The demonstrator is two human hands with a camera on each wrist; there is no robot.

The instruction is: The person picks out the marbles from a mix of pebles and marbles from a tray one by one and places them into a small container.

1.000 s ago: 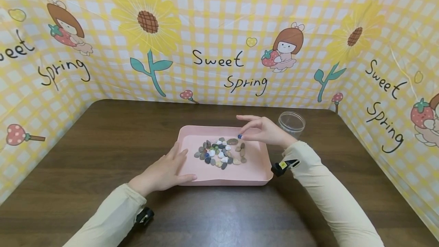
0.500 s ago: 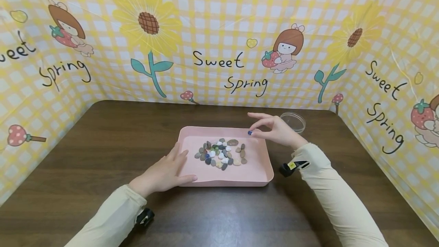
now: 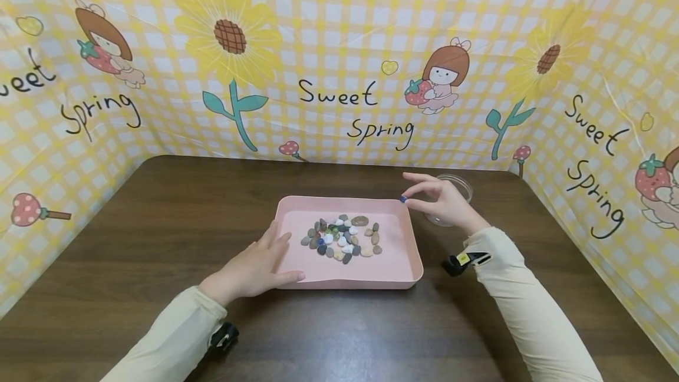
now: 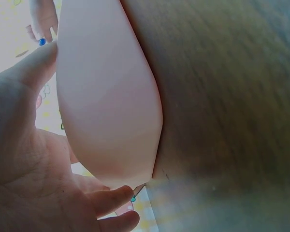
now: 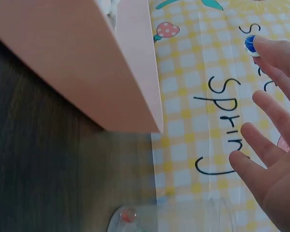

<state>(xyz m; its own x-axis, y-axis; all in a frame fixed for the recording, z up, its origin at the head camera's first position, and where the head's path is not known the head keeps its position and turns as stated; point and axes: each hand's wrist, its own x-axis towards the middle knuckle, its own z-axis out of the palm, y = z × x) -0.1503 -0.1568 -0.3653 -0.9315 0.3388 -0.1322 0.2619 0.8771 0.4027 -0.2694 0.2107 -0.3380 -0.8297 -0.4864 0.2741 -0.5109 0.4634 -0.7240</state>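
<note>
Between thumb and index finger, my right hand (image 3: 445, 200) pinches a small blue-and-white marble (image 5: 251, 44) above the far right corner of a pink tray (image 3: 398, 264). Its other fingers are spread apart. My left hand (image 3: 249, 264) rests with loosely extended fingers at the tray's left side, thumb over the near rim. Inside the tray lie several grey, white and tan pebbles (image 3: 347, 248), with a few green and blue pieces among them. Partly hidden behind my right hand is a clear round jar (image 3: 467, 187); a red marble (image 5: 128, 215) shows inside it in the right wrist view.
The dark wooden table (image 3: 339, 335) carries everything. A yellow checked cloth (image 3: 329, 28) with flowers and lettering surrounds its back and sides. A black wrist strap piece (image 3: 457, 264) hangs under my right sleeve.
My right hand has moved right and slightly away from me, carrying the marble from over the tray's pebbles to its far right corner. The left hand and tray stay put.
</note>
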